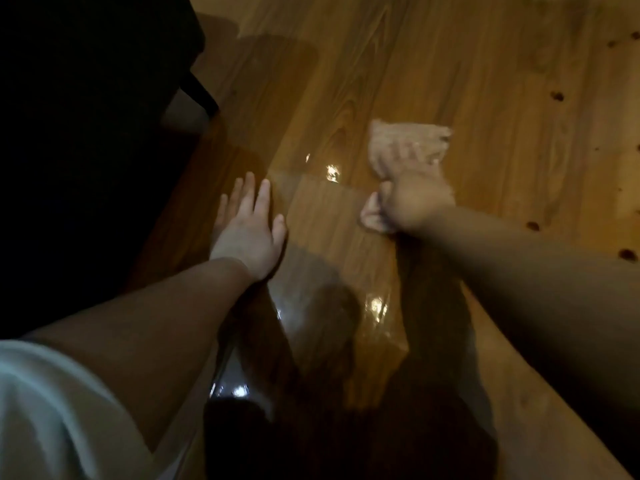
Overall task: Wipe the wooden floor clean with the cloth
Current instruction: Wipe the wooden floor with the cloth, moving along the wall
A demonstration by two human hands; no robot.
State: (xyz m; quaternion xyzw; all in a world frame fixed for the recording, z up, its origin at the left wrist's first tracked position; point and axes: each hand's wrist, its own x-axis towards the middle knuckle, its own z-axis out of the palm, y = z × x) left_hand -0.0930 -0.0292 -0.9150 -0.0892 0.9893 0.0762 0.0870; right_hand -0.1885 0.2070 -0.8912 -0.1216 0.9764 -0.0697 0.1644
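Cloth point(417, 138): pale, crumpled, on the wooden floor point(485, 81) just ahead of our right hand point(412, 202), its near part under the fingers. Motion blur there; we cannot tell whether they lie flat or curl into it. Left hand point(247, 230) flat on the floor, fingers straight, holding nothing. Dark furniture point(86, 116) close on its left, detail lost in shadow. Open boards ahead and right of the right hand.
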